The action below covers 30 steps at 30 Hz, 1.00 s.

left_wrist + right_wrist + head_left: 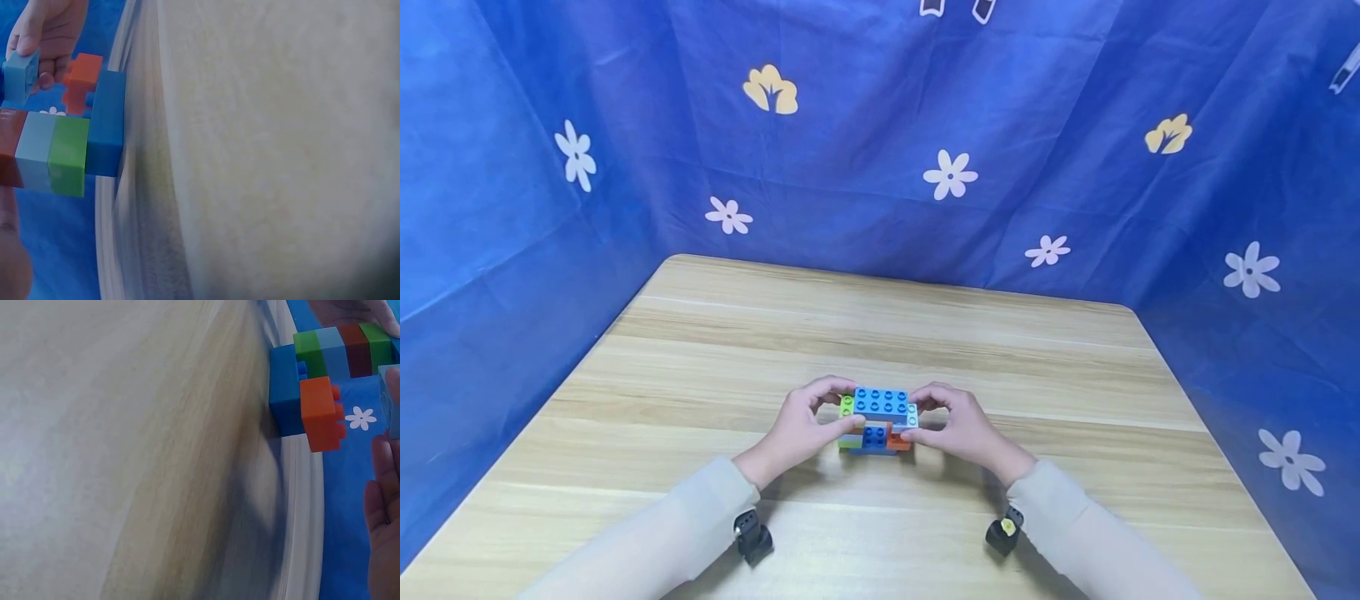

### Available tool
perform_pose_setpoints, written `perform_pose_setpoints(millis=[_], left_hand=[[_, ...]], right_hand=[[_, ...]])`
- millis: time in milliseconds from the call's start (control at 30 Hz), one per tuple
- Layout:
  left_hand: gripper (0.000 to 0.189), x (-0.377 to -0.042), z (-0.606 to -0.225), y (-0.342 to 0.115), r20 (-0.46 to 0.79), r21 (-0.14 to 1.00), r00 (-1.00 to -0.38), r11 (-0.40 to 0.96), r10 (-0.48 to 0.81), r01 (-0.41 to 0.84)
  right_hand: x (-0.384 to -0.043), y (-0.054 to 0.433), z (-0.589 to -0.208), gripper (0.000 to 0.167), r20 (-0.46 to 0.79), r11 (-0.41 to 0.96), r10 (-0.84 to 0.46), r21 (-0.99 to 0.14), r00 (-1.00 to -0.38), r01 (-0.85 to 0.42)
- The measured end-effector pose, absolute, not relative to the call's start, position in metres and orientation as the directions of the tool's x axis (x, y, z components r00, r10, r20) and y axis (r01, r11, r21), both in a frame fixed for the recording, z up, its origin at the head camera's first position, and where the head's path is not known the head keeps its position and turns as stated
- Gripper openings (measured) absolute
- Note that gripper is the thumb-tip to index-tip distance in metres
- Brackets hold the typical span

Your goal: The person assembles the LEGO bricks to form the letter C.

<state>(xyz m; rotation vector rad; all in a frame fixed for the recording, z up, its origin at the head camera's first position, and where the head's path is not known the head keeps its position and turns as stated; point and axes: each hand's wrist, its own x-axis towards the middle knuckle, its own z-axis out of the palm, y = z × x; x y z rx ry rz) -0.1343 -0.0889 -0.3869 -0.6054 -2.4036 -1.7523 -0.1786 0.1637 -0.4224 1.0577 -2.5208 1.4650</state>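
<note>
In the head view a structure of toy building bricks sits on the table between both hands. Its base is a blue brick (106, 125). From one end rises a column of green (306, 355), light blue (332, 352), brown (354, 350) and green (378, 347) bricks; an orange brick (320, 412) sits at the other end. An upper blue brick (880, 402) spans the top. My left hand (808, 425) grips the column's top, thumb in front and fingers behind. My right hand (958, 425) pinches a light blue brick (22, 75) at the upper brick's right end, a gap above the orange brick.
The wooden table (880, 517) extends around the structure on all sides. Blue cloth (865, 217) with printed flowers hangs behind it and along both sides. A small black camera (752, 537) is strapped to each wrist.
</note>
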Motion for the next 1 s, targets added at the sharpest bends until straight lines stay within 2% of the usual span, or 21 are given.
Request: perform_pose_setpoints(millis=[400, 567, 833, 1000], left_hand=[[0.033, -0.134, -0.383, -0.091, 0.323, 0.886, -0.906, 0.248, 0.272, 0.391], [0.033, -0.135, -0.38, -0.092, 0.336, 0.874, -0.897, 0.26, 0.287, 0.41], [0.03, -0.137, -0.377, -0.091, 0.359, 0.85, -0.877, 0.276, 0.318, 0.448], [0.031, -0.137, -0.376, -0.091, 0.359, 0.848, -0.875, 0.279, 0.324, 0.451]], right_hand=[[-0.178, 0.16, -0.421, 0.039, 0.382, 0.344, -0.503, -0.734, -0.775, -0.585], [-0.176, 0.159, -0.418, 0.035, 0.346, 0.362, -0.493, -0.753, -0.799, -0.55], [-0.173, 0.159, -0.42, 0.034, 0.371, 0.33, -0.464, -0.77, -0.804, -0.546], [-0.171, 0.158, -0.422, 0.035, 0.348, 0.328, -0.436, -0.797, -0.83, -0.507]])
